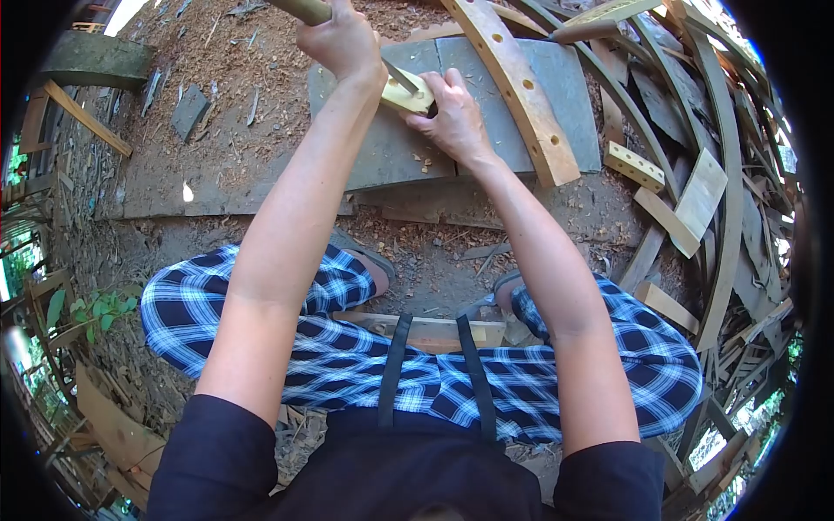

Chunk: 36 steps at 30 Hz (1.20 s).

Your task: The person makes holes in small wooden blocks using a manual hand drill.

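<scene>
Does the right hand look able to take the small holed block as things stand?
Probably not: the right hand holds the pale wooden piece, and the long holed plank lies between that hand and the small block.

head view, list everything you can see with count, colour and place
tool: 1, brown handle, top centre
small block: 1, pale yellow, under the tool
slabs: at least 2, grey, upper middle
board with holes: 1, tan, lying on the slabs
drilled block: 1, pale yellow, right of the slabs
wood strips: many, brown and grey, piled right
wood chips: many, brown, upper left
scraps: several, grey, among the chips
plant: 1, green, left
straps: 2, black, over the lap
trousers: 1 pair, blue-black-white check, lower middle
shirt: 1, black, bottom
left hand: 1, bare, gripping the tool
right hand: 1, bare, gripping the small block
</scene>
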Each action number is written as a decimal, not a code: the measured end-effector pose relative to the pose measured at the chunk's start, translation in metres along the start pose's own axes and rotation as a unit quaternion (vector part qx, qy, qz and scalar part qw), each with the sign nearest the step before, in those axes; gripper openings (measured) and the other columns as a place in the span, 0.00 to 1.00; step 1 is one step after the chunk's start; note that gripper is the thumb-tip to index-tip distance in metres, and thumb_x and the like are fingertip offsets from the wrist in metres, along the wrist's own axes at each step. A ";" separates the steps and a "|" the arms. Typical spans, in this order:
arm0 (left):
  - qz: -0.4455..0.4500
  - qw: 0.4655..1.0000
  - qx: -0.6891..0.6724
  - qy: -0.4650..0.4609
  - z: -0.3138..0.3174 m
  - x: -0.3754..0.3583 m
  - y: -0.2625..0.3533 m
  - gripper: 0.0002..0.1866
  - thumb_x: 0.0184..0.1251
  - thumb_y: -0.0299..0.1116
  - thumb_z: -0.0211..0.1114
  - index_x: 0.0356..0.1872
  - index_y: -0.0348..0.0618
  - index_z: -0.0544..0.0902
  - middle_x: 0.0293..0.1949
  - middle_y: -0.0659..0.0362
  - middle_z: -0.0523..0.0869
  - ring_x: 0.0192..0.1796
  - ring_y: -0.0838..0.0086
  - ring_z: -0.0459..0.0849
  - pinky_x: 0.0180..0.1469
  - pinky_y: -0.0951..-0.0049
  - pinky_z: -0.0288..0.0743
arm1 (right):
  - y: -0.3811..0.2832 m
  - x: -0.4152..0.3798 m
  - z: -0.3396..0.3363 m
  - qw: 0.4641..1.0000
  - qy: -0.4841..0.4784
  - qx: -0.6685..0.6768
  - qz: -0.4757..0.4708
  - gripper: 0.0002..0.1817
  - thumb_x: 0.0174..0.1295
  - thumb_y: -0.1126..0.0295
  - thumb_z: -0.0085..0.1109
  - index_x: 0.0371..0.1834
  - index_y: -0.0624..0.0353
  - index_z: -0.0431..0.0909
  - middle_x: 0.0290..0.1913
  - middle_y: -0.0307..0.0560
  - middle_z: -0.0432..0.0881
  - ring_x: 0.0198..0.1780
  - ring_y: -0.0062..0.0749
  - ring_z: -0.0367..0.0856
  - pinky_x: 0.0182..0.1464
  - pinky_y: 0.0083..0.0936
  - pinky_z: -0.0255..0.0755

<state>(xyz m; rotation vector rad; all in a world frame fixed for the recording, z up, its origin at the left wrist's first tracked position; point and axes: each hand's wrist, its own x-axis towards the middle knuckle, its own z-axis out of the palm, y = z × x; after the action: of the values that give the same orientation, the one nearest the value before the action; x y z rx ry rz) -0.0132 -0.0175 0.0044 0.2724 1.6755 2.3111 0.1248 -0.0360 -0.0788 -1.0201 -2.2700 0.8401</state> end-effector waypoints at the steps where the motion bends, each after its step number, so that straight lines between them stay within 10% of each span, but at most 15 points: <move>1: 0.008 1.000 -0.010 0.009 0.001 -0.002 0.000 0.17 0.69 0.40 0.66 0.26 0.48 0.68 0.13 0.70 0.65 0.10 0.83 0.63 0.10 0.78 0.54 | 0.000 0.000 0.000 1.000 0.000 0.001 -0.002 0.29 0.46 0.65 0.77 0.52 0.57 0.76 0.46 0.52 0.75 0.46 0.52 0.83 0.49 0.41 0.79; 8: 0.163 0.983 0.015 0.081 0.009 0.003 -0.015 0.20 0.69 0.43 0.66 0.21 0.51 0.67 0.12 0.70 0.63 0.09 0.83 0.60 0.11 0.75 0.52 | -0.001 0.001 -0.001 1.000 -0.023 -0.004 0.006 0.31 0.48 0.63 0.76 0.56 0.57 0.73 0.49 0.55 0.74 0.48 0.54 0.82 0.52 0.42 0.78; 14: 0.046 0.996 -0.058 -0.052 -0.007 -0.004 -0.007 0.14 0.70 0.34 0.64 0.30 0.40 0.68 0.14 0.63 0.70 0.11 0.81 0.67 0.09 0.78 0.55 | 0.010 0.001 -0.055 0.990 -0.026 -0.115 -0.080 0.46 0.55 0.52 0.71 0.69 0.70 0.61 0.59 0.61 0.68 0.60 0.51 0.71 0.63 0.38 0.68; 20: 0.168 0.985 0.005 -0.037 -0.007 -0.001 -0.018 0.15 0.68 0.34 0.67 0.25 0.40 0.73 0.14 0.63 0.74 0.13 0.82 0.71 0.13 0.77 0.61 | 0.061 -0.031 -0.108 0.924 0.037 -0.364 0.112 0.47 0.54 0.40 0.65 0.67 0.66 0.63 0.56 0.57 0.72 0.59 0.52 0.72 0.61 0.41 0.68; 22: 0.172 0.985 -0.009 -0.021 -0.006 -0.009 -0.014 0.16 0.68 0.35 0.67 0.22 0.42 0.74 0.15 0.64 0.75 0.14 0.82 0.72 0.16 0.77 0.63 | 0.065 -0.029 -0.108 0.943 -0.082 -0.191 0.260 0.45 0.54 0.39 0.64 0.63 0.66 0.66 0.57 0.59 0.72 0.60 0.52 0.73 0.59 0.44 0.69; 25: 0.177 0.980 0.068 -0.052 -0.005 -0.018 -0.008 0.14 0.68 0.37 0.66 0.29 0.35 0.79 0.23 0.53 0.83 0.26 0.69 0.83 0.31 0.67 0.72 | 0.046 -0.035 -0.105 0.944 -0.069 -0.258 0.192 0.39 0.56 0.43 0.64 0.58 0.67 0.69 0.57 0.60 0.72 0.58 0.53 0.75 0.58 0.47 0.70; 28: 0.196 0.978 0.063 -0.044 0.001 -0.030 0.002 0.15 0.68 0.33 0.67 0.22 0.38 0.75 0.17 0.63 0.77 0.21 0.79 0.76 0.25 0.71 0.65 | 0.065 -0.028 -0.106 0.962 -0.057 -0.179 0.198 0.34 0.56 0.50 0.64 0.57 0.67 0.72 0.53 0.59 0.76 0.53 0.46 0.80 0.53 0.41 0.74; 29: 0.206 0.976 0.057 -0.043 0.002 -0.030 -0.001 0.15 0.67 0.33 0.67 0.23 0.37 0.76 0.18 0.62 0.78 0.23 0.78 0.77 0.26 0.71 0.66 | 0.045 -0.022 -0.123 0.950 -0.106 0.066 0.287 0.33 0.55 0.52 0.65 0.56 0.67 0.74 0.47 0.55 0.80 0.45 0.36 0.82 0.48 0.33 0.75; 36: 0.195 0.974 0.083 -0.084 0.000 -0.042 -0.004 0.11 0.67 0.36 0.67 0.36 0.38 0.82 0.26 0.51 0.85 0.30 0.64 0.87 0.36 0.66 0.77 | -0.126 0.020 -0.218 0.981 0.013 0.189 0.033 0.32 0.60 0.50 0.62 0.59 0.63 0.70 0.40 0.48 0.82 0.35 0.26 0.83 0.37 0.23 0.77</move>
<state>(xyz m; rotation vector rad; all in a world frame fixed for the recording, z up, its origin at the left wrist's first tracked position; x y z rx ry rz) 0.0271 -0.0306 0.0013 0.8781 1.8626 2.3237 0.1973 -0.0154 0.1623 -0.9249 -1.9600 1.2207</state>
